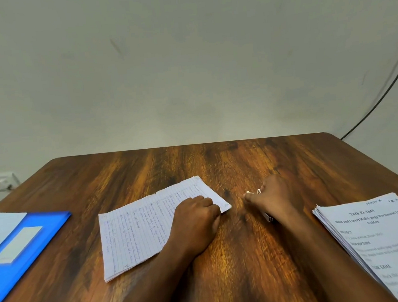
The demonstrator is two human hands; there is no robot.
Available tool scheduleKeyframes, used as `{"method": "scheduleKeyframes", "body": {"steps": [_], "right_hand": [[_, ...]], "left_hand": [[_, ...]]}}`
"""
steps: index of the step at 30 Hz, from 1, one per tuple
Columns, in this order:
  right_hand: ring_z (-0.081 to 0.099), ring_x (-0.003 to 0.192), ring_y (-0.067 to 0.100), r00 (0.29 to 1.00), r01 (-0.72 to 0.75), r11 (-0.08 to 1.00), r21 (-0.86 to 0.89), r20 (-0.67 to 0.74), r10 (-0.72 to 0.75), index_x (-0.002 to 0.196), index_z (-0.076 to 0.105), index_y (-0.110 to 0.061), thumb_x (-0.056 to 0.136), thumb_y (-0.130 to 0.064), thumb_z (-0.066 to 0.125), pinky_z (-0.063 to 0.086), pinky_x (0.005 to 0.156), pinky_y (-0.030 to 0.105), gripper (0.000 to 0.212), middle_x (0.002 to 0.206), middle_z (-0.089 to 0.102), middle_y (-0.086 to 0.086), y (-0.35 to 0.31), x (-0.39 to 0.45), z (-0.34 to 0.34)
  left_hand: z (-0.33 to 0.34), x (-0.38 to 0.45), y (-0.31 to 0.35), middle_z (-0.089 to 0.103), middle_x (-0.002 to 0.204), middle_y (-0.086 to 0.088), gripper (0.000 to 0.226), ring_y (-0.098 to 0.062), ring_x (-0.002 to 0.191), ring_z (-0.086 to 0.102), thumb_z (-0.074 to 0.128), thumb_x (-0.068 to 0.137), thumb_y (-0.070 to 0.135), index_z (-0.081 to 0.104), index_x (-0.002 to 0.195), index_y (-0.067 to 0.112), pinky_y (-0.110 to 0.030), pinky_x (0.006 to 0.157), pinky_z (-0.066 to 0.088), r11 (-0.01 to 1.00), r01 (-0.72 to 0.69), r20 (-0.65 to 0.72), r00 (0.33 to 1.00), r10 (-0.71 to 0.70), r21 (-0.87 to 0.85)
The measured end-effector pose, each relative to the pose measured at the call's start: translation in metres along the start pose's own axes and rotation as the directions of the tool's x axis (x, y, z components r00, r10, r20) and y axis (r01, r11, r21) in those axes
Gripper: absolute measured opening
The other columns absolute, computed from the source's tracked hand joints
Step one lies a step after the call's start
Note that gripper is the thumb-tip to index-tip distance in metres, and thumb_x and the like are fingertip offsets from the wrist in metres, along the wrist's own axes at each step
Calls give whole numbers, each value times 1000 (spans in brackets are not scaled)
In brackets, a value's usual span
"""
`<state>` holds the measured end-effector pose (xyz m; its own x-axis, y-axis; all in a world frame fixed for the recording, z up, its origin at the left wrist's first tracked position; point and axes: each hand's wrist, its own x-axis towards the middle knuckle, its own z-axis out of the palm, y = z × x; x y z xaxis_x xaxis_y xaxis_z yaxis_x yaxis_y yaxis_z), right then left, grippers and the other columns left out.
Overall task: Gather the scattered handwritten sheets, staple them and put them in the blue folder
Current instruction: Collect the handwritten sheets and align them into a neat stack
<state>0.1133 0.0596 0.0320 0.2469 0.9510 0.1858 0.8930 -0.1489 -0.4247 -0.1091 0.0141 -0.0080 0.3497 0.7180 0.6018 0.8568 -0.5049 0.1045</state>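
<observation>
Head view: the handwritten sheets (149, 228) already lie gathered in one squared stack at the table's (218, 163) centre, so the collecting looks done. The left hand (196, 220), fingers curled, presses down on the stack's corner at about 3 o'clock. Just beyond that corner, the right hand (271, 196) grasps a small stapler (267, 215), mostly hidden beneath it. Whether a staple is in yet, I cannot tell. The blue folder (29, 250) waits well apart at 9 o'clock, not yet filled; printed pages (378, 234) sit at 3 o'clock
</observation>
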Motion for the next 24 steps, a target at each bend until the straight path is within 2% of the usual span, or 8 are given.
{"method": "scheduleKeyframes", "body": {"steps": [6,9,14,18,21,24], "right_hand": [[53,62,11,999,-4,993,-122,-43,-2,79,61,-20,76,-64,82,29,47,22,48,73,57,-4,-3,-4,-2],[60,67,14,999,14,994,-112,-38,-19,82,62,-22,75,-64,82,37,50,22,47,75,61,-3,-1,-3,2],[62,69,16,1000,-12,998,-59,4,13,79,62,-22,72,-65,85,39,52,25,49,75,63,-3,2,-2,0],[56,76,14,986,41,981,-192,-154,-71,98,64,-22,80,-63,79,33,52,24,47,87,58,-6,-9,-15,-12],[64,74,12,973,107,993,-40,-200,-113,87,66,-24,81,-71,73,45,57,25,47,82,66,-9,-25,-24,-10],[65,61,10,997,73,982,172,-19,-71,72,67,-23,81,-74,71,44,54,25,52,65,68,-8,-37,-30,-2]], "left_hand": [[1,0,-1,73,79,7,26,-9,72,64,62,98,36,82,90,23,-32,62,53,1000,-1,2,1000,1,5],[0,0,-2,73,78,7,27,-9,72,64,60,98,37,82,90,23,-34,63,54,1000,4,1,1000,-4,0],[1,0,-2,74,82,6,26,-9,75,66,61,98,38,82,94,23,-35,65,55,1000,5,1,1000,-5,1],[2,-1,-2,76,85,7,23,-9,77,67,65,97,37,83,97,23,-33,66,56,1000,11,-13,1000,-11,-6],[3,-1,-2,77,88,7,22,-9,78,68,66,97,37,83,99,23,-32,68,56,999,30,-31,999,-31,-11],[2,-1,-2,77,89,7,20,-9,79,68,67,97,36,82,99,24,-34,68,57,999,47,-41,998,-47,-10]]}}
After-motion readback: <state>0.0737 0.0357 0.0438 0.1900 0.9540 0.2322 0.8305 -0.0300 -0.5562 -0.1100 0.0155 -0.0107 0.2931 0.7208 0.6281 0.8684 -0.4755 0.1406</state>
